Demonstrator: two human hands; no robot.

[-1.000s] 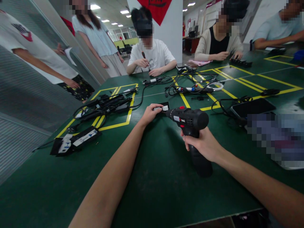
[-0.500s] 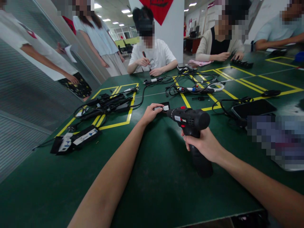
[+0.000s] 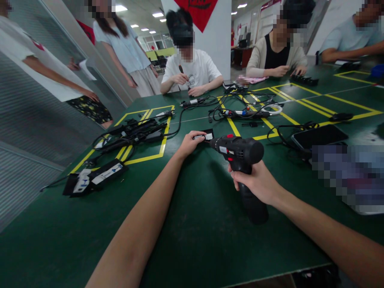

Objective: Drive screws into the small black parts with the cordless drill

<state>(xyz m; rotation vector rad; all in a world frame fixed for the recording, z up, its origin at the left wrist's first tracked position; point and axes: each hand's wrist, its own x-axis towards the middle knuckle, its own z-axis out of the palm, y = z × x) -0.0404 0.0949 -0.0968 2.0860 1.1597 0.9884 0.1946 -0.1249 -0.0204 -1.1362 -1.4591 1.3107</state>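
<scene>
My right hand point(image 3: 255, 180) is wrapped round the grip of a black cordless drill point(image 3: 240, 150) with red buttons. The drill points left and away from me, its tip close to a small black piece with a white part on it point(image 3: 209, 136). My left hand point(image 3: 192, 143) grips that black piece against the green table, fingers over its left side. Whether the drill's tip touches the piece I cannot tell; the contact is too small to see.
Tangled black cables point(image 3: 132, 132) lie at left, near black pieces with white labels point(image 3: 108, 172). More cables point(image 3: 240, 112) lie beyond my hands. A phone point(image 3: 319, 138) is at right. Several people sit or stand round the green table point(image 3: 192, 240), which bears yellow tape.
My hands, the drill and the black piece hold nearly the same place. The whole view has shifted very slightly. At the left, the standing person's arm has moved a little.
</scene>
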